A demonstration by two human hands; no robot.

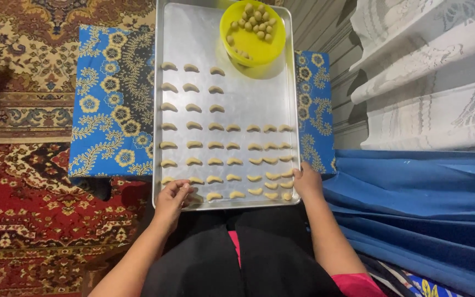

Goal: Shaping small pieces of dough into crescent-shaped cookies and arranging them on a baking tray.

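A low table draped in a blue floral-patterned cloth (111, 110) stands on a red patterned carpet (23, 220) in the middle of the frame, and directly on the cloth lies a long metal baking tray (248, 104), overhanging the table's near edge at lower centre.

Both bare forearms rise from the lower centre of the frame. The left hand (172, 197), lower centre-left, is bent at the wrist with fingers curled together, pinching. The right hand (307, 180), just right of centre, has its fingers curled downward.
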